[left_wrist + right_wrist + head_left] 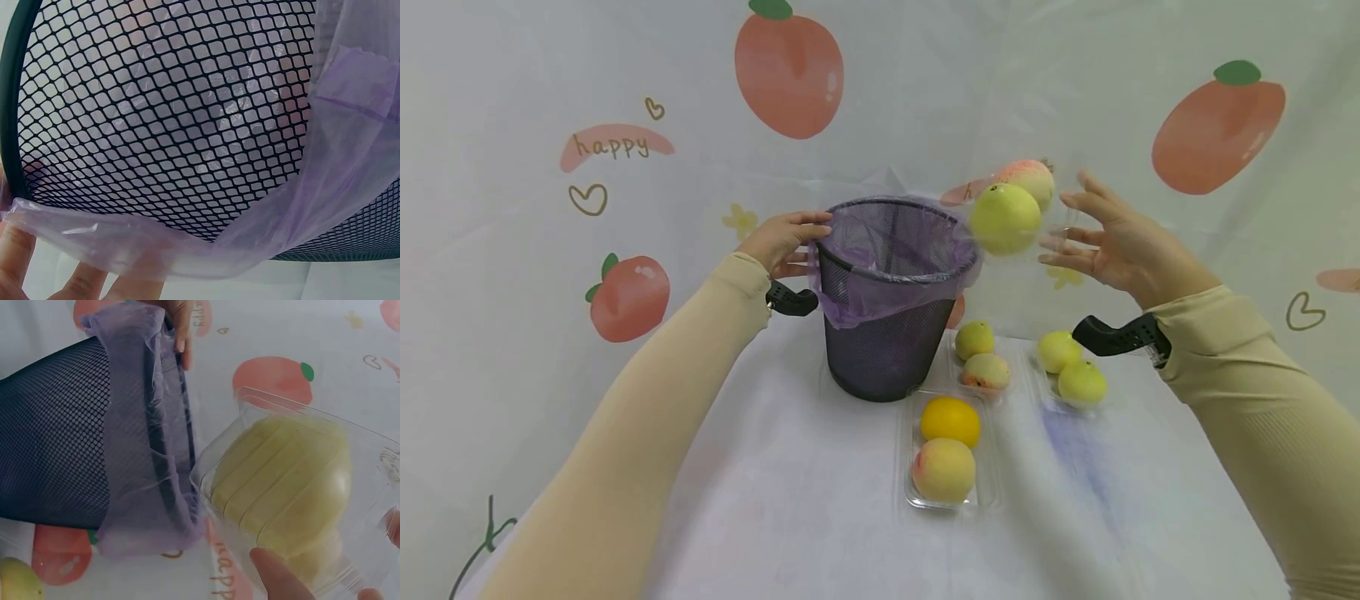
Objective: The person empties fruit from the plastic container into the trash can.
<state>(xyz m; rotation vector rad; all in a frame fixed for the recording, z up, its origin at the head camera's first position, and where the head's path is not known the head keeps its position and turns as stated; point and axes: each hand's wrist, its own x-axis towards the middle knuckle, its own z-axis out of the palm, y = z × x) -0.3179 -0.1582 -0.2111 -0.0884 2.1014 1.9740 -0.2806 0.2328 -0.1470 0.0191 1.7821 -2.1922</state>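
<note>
A black mesh waste bin (880, 350), lined with a purple plastic bag (857, 300) folded over its rim, stands tilted a little on the table. My left hand (781, 242) holds the bin at the left of its rim, fingers against the bag's edge. In the left wrist view the fingers (78, 281) show under the bag's hem. My right hand (1120, 237) grips a clear plastic box (375, 450) raised to the right of the bin's mouth. Inside the box are a yellow-green fruit (1004, 219) and a peach-coloured one (1030, 179).
In front of the bin lies a clear box (917, 500) with an orange-yellow fruit (950, 421) and a peach (943, 471). Two more boxed pairs sit behind it, with a green fruit (974, 340) and yellow-green fruits (1081, 382). A printed cloth (700, 100) hangs behind.
</note>
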